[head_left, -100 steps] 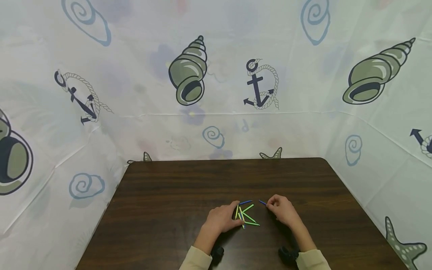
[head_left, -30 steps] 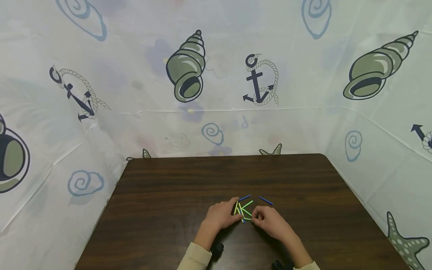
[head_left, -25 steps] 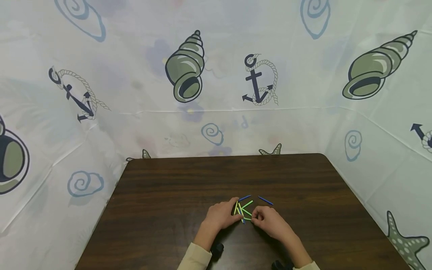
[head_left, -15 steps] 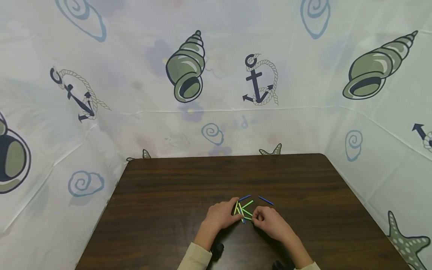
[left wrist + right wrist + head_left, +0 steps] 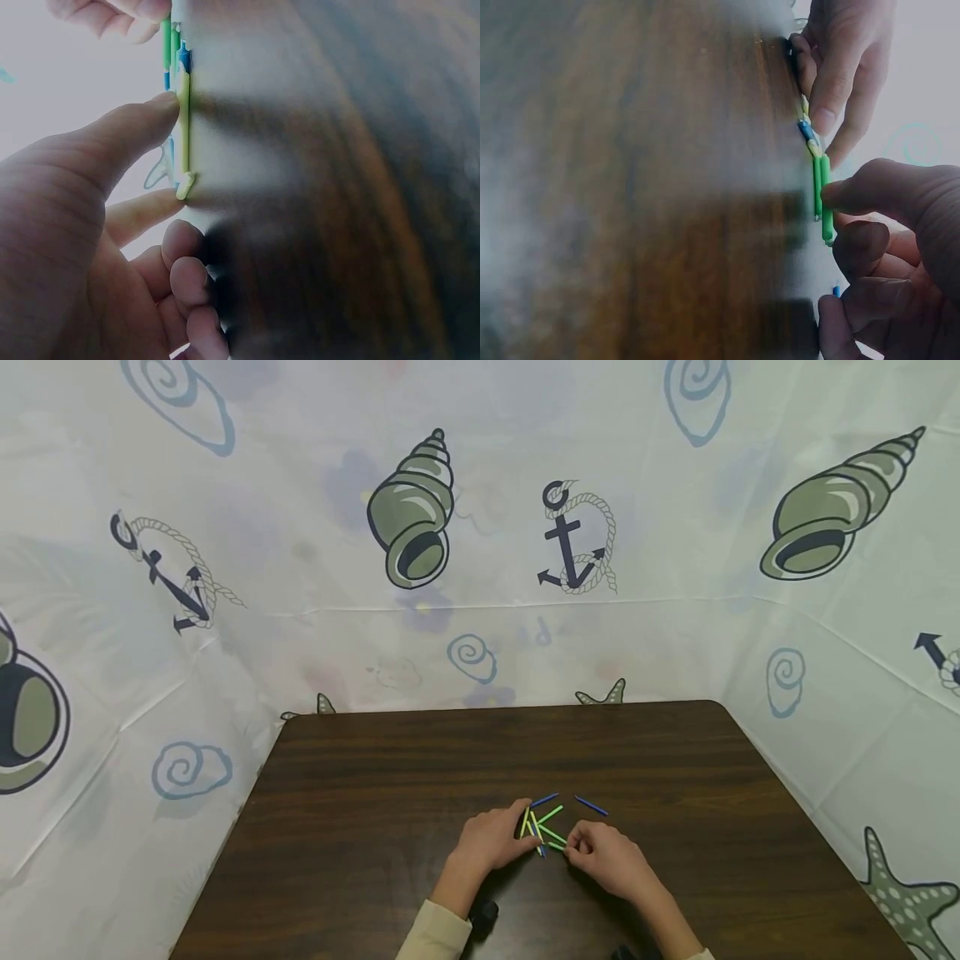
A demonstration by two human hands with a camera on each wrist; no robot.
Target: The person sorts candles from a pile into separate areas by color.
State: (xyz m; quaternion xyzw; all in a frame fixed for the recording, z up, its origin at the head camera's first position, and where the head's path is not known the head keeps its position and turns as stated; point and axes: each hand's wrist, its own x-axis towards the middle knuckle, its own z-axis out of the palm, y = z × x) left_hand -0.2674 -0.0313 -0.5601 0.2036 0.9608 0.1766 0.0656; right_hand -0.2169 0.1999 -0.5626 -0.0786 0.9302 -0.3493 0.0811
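Thin plastic sticks in green, yellow and blue lie in a loose fan on the table between the hands. My left hand (image 5: 483,839) spans the fan's left side, thumb and index finger extended; in the left wrist view its thumb touches a yellow stick (image 5: 186,124) and its index finger reaches that stick's end. With thumb and forefinger my right hand (image 5: 611,858) pinches the right end of the lowest green stick (image 5: 557,847), seen close in the right wrist view. Above that lie two more green sticks (image 5: 551,814). A blue stick (image 5: 545,799) tops the fan.
Apart from the fan, a separate blue stick (image 5: 592,807) lies above the right hand. The dark wooden table (image 5: 375,777) reaches back to a pale cloth (image 5: 322,568) printed with shells and anchors. A black device (image 5: 484,917) sits at the left wrist.
Earlier my right hand held the separate blue stick; it has let go and moved down-left to the lowest green stick. Lately it has shifted slightly right with that stick. My left hand stays put.
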